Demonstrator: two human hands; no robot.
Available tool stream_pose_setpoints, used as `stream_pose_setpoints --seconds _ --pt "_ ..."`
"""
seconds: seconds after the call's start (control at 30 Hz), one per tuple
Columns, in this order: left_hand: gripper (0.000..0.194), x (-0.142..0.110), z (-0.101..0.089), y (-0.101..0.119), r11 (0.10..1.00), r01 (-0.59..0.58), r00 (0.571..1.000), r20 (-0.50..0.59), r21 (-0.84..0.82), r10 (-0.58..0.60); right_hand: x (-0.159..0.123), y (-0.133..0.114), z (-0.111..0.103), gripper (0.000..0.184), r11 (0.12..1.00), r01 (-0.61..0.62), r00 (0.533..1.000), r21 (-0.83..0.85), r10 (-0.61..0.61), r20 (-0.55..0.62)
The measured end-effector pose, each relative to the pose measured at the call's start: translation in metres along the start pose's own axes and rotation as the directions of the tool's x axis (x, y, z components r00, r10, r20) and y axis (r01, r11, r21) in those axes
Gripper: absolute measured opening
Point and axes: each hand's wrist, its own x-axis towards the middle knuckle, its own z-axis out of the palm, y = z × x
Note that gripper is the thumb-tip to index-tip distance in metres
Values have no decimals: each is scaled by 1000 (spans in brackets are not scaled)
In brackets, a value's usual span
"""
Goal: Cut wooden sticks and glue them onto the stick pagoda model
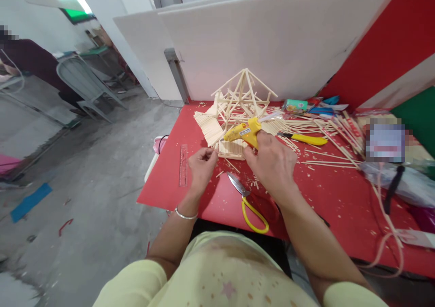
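My right hand (272, 162) is wrapped round a yellow hot glue gun (242, 131), its nozzle pointing left, with a clear glue stick out of the back. Close to the nozzle tip, my left hand (203, 164) is closed in a pinch; a small pale bit shows at its fingertips, too small to make out. Just beneath the gun lies a small panel of wooden sticks (233, 149), partly hidden by it. Behind stands a house-like frame of thin sticks (245, 94) with a peaked top. A slatted stick panel (209, 128) leans out at its left.
On the red table (217, 202) lie scissors (253, 207) with yellow handles, a clear ruler (183, 165), a yellow utility knife (307, 139) and loose sticks (306, 126). Plastic bags (401, 182) and a pink cord crowd the right. White boards (265, 39) stand behind; a person sits far left.
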Motion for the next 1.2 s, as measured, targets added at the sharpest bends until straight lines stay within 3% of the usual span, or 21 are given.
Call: stream_pose_setpoints --seconds 1.2 --pt "28 -2 0 7 1000 0 1000 -10 -7 0 0 -6 0 37 998 41 998 43 -39 -42"
